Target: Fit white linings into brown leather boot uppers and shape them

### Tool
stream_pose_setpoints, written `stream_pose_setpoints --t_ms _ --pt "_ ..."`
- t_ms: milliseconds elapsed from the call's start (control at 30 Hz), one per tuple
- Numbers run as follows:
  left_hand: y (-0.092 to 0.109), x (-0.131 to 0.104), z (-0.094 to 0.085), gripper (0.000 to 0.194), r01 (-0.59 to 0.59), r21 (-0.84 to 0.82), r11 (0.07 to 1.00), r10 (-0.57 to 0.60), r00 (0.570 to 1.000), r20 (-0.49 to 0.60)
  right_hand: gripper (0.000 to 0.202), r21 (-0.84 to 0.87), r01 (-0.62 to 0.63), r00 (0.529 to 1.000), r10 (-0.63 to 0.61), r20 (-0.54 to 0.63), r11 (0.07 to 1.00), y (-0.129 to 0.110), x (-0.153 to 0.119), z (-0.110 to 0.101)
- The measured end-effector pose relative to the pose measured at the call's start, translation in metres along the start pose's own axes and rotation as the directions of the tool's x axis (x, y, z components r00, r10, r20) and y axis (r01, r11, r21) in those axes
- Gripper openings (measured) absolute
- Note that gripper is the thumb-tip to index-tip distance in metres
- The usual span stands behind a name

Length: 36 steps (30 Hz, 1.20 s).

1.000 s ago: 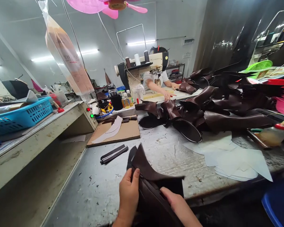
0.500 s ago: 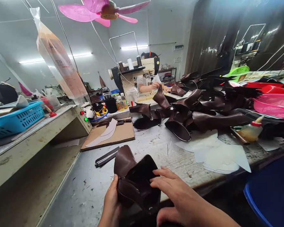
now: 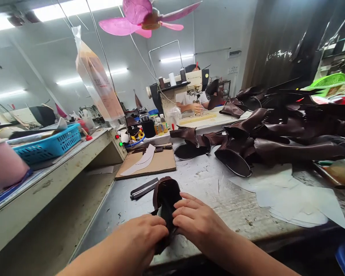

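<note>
A dark brown leather boot upper (image 3: 167,189) stands on the near part of the worktable, its black lining facing me. My left hand (image 3: 143,232) is closed on its near left side, fingers curled over the edge. From the other side my right hand (image 3: 194,216) grips it, fingertips pressed to the lining and thumb hidden. The upper's lower end is partly covered by my hands. Just behind it, to the left, lie black strips (image 3: 143,188).
Several brown boot uppers (image 3: 232,157) are heaped at the back right. White sheets (image 3: 299,195) lie before them. A brown board (image 3: 161,163) with white paper pieces lies behind the strips. Across the table, a co-worker's hand (image 3: 195,108) is at a sewing machine (image 3: 189,82).
The boot upper has been turned so its lined opening faces me. My left hand has moved from its outer side to the near edge, and my right hand has closed on it.
</note>
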<state>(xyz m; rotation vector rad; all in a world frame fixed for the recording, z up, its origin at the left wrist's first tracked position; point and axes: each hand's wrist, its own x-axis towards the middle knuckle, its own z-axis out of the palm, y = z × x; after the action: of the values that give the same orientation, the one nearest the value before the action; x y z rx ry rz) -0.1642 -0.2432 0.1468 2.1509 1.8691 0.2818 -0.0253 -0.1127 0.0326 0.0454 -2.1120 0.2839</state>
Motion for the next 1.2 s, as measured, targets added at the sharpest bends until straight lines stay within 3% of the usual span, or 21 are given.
stream_pose_setpoints --t_ms 167,233,367,467,567,667,767,867,967,1033,1100,1200 --pt "-0.026 0.027 0.011 0.011 -0.087 0.287 0.954 0.065 0.994 0.087 0.026 0.016 0.041 0.995 -0.039 -0.087 0.999 0.0 0.011 0.003" --pt "-0.036 0.035 0.012 0.018 -0.084 0.35 0.933 0.059 0.995 0.081 0.027 0.024 0.042 0.994 -0.039 -0.103 0.999 0.002 0.015 -0.002" --pt "-0.035 0.046 -0.001 0.024 0.071 0.336 0.939 -0.037 0.994 -0.107 0.024 0.005 0.012 0.999 -0.011 -0.049 1.0 0.006 0.018 -0.017" --pt "-0.026 0.049 -0.008 0.024 0.21 0.283 0.936 -0.125 0.948 -0.292 0.02 -0.103 0.064 0.997 -0.06 0.037 0.993 0.005 0.017 -0.024" --pt "-0.016 0.05 -0.006 0.023 0.142 0.286 0.948 -0.036 0.938 -0.346 0.028 -0.195 0.126 0.992 -0.119 0.046 0.973 0.001 0.012 -0.027" --pt "-0.003 0.049 -0.004 0.022 -0.085 0.282 0.956 0.151 0.963 -0.225 0.03 -0.16 0.027 0.999 -0.032 -0.028 0.987 -0.002 0.009 -0.035" --pt "0.014 0.049 -0.013 0.023 -0.222 0.126 0.967 0.228 0.973 -0.041 0.025 -0.036 -0.069 0.998 0.069 0.001 0.997 -0.006 0.011 -0.048" --pt "0.022 0.051 -0.028 0.019 -0.197 -0.001 0.98 0.195 0.969 0.149 0.021 0.073 -0.11 0.992 0.105 0.064 0.991 -0.009 0.015 -0.059" --pt "0.02 0.057 -0.033 0.016 -0.101 0.006 0.995 0.095 0.949 0.3 0.018 0.141 -0.135 0.99 0.128 0.057 0.981 -0.012 0.017 -0.064" --pt "0.017 0.062 -0.03 0.019 0.005 0.045 0.999 -0.017 0.965 0.262 0.014 0.111 -0.171 0.984 0.164 0.07 0.979 -0.013 0.018 -0.068" --pt "0.017 0.065 -0.025 0.022 0.106 0.057 0.993 -0.113 0.984 0.138 0.011 0.066 -0.221 0.972 0.215 0.091 0.973 -0.014 0.017 -0.073" --pt "0.022 0.066 -0.023 0.022 0.147 -0.011 0.989 -0.146 0.987 0.064 0.007 0.068 -0.271 0.961 0.266 0.078 0.96 -0.014 0.017 -0.082"
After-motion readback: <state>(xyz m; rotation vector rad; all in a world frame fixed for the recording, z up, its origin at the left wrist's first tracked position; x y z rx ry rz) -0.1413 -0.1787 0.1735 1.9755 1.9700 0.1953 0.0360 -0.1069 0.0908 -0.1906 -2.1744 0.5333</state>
